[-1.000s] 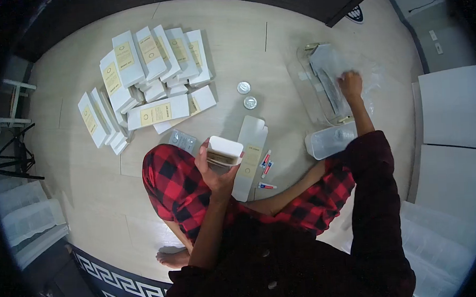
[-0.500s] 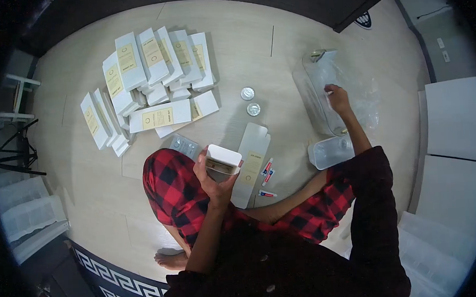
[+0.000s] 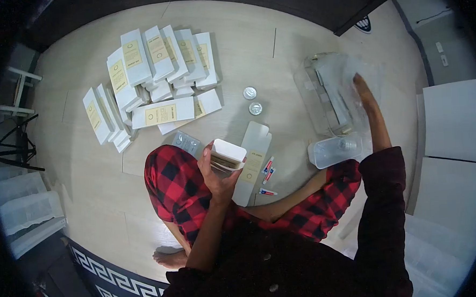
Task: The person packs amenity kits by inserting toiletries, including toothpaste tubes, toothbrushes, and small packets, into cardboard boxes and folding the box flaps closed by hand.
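My left hand is wrapped round an open white cardboard box, its flap raised and its mouth facing up. Inside the box I can make out a brownish edge, not clearly. Over on the right, my right hand is closed on a crumpled clear plastic bag, its fingers partly hidden. The bag lies partly over a large clear plastic container. Beneath my left hand a flattened white box with a yellow label lies on the floor. Small toothpaste tubes rest beside it.
Stacked white boxes with yellow labels occupy the left floor. Two round silvery packets lie in the middle. A blister-like clear pack sits by my knee. A small translucent tub stands near the big container. Dark furniture borders the far side.
My right hand has moved right and slightly up, from over the large container to the plastic bag. The bag now spreads over part of the container. My left hand keeps hold of the box.
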Action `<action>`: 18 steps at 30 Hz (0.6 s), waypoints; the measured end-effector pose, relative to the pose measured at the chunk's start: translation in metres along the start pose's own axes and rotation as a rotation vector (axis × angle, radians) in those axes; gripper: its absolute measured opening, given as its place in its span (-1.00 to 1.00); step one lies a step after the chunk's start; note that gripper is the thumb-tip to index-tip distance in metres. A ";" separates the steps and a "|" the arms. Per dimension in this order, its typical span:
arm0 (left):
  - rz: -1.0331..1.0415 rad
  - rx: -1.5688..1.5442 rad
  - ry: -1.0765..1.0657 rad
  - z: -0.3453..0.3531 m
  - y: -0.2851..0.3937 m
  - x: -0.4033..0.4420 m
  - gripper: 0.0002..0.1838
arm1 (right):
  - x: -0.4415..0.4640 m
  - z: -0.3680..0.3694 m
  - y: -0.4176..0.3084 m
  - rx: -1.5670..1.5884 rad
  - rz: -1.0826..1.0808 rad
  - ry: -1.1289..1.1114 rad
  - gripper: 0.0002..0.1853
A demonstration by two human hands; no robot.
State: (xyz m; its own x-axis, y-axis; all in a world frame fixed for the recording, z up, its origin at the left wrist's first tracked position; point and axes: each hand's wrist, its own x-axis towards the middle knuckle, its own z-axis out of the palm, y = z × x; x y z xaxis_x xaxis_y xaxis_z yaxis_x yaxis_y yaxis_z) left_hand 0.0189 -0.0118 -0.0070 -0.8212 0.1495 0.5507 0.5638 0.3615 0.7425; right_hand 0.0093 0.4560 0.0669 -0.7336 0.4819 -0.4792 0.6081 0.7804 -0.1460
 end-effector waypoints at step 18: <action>-0.395 -0.737 -0.768 -0.034 0.063 0.085 -0.13 | -0.145 0.061 -0.124 1.294 -0.229 -0.641 -0.63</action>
State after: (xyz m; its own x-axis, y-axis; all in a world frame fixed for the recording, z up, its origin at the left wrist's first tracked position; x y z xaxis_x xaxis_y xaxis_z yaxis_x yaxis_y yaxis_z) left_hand -0.0127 -0.0076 0.0998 -0.6469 0.7617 0.0372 -0.0407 -0.0831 0.9957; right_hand 0.0588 0.2654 0.1013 -0.8021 -0.1271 -0.5835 0.5952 -0.2486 -0.7641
